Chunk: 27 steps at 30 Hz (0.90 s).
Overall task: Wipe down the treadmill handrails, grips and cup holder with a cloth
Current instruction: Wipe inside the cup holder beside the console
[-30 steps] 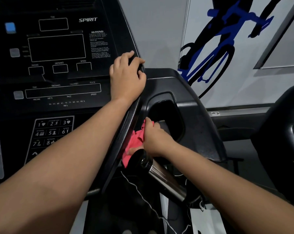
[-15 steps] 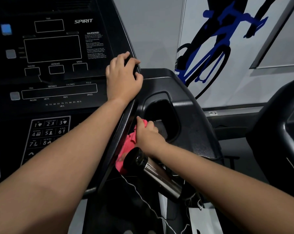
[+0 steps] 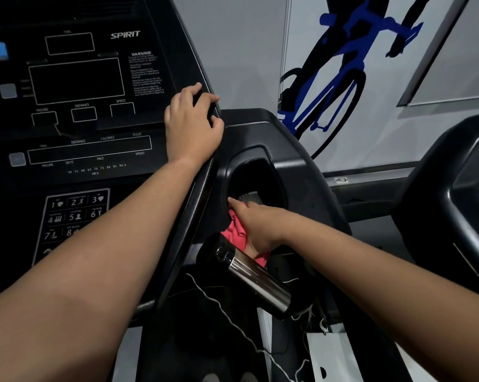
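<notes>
My left hand [image 3: 191, 125] grips the right edge of the black treadmill console [image 3: 75, 84], fingers curled over it. My right hand [image 3: 256, 224] holds a bunched pink cloth [image 3: 237, 232] against the lower left rim of the black cup holder [image 3: 276, 172], with the fingertips reaching into the opening. Most of the cloth is hidden under the hand. A dark handrail bar [image 3: 188, 221] runs down between my two forearms.
A steel bottle [image 3: 257, 282] with a black lid lies tilted just below the cloth. A thin white cord [image 3: 232, 318] trails down beneath it. Another black machine [image 3: 453, 202] stands at the right, and a cyclist wall graphic [image 3: 329, 78] lies behind.
My right hand has shifted the cloth slightly along the cup holder's left rim. My left hand has kept its grip on the console edge.
</notes>
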{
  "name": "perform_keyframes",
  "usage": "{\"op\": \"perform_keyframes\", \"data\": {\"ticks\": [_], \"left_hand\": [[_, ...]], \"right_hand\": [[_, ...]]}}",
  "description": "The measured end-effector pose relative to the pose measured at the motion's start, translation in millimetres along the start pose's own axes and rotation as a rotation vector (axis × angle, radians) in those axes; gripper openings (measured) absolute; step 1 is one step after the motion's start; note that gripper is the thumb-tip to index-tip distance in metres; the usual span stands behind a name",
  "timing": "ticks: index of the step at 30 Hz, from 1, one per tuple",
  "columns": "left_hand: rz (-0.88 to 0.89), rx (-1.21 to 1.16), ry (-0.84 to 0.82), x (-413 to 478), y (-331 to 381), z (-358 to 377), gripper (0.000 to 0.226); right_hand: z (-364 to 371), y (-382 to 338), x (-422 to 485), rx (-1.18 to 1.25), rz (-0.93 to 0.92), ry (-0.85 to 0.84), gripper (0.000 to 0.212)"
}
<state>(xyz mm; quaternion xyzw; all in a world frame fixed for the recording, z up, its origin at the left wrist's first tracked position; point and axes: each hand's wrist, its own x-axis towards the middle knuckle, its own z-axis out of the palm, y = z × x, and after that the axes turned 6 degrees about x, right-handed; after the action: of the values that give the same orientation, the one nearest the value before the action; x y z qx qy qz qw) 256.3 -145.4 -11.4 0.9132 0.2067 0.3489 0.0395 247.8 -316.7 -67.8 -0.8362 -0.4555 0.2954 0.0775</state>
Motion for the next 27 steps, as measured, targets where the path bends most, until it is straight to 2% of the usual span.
{"op": "perform_keyframes", "data": {"ticks": [2,5,7,9,13,17,20,22,24,27], "left_hand": [[0.001,0.006,0.003,0.0,0.3,0.2,0.038],[0.005,0.013,0.007,0.3,0.3,0.7,0.038],[0.005,0.012,0.008,0.7,-0.8,0.4,0.038],[0.004,0.003,0.008,1.4,-1.8,-0.3,0.038],[-0.001,-0.027,0.018,2.1,-2.4,-0.4,0.037],[-0.005,-0.033,0.014,2.5,-3.1,-0.1,0.037],[-0.005,-0.022,0.018,1.5,-1.6,0.5,0.037],[0.001,-0.012,0.024,1.2,-0.4,1.3,0.037],[0.005,-0.005,0.024,1.7,0.2,2.2,0.037],[0.006,0.009,0.028,1.7,-0.8,3.2,0.037]], "right_hand": [[4.1,-6.2,10.0,0.032,0.029,0.077,0.121],[6.7,-13.1,22.0,0.244,0.086,0.182,0.103],[7.1,-17.1,24.8,0.298,0.122,0.220,0.097],[8.5,-14.5,22.0,0.261,0.104,0.266,0.090],[13.5,6.2,0.2,0.120,-0.068,0.317,0.073],[11.6,20.5,-17.0,-0.055,-0.188,0.242,0.087],[12.2,20.7,-16.6,-0.071,-0.188,0.245,0.089],[19.3,11.1,-12.3,-0.092,-0.163,0.326,0.083],[26.2,-3.2,-5.7,-0.061,-0.131,0.422,0.074],[24.3,-18.3,12.2,0.108,-0.062,0.497,0.051]]}}
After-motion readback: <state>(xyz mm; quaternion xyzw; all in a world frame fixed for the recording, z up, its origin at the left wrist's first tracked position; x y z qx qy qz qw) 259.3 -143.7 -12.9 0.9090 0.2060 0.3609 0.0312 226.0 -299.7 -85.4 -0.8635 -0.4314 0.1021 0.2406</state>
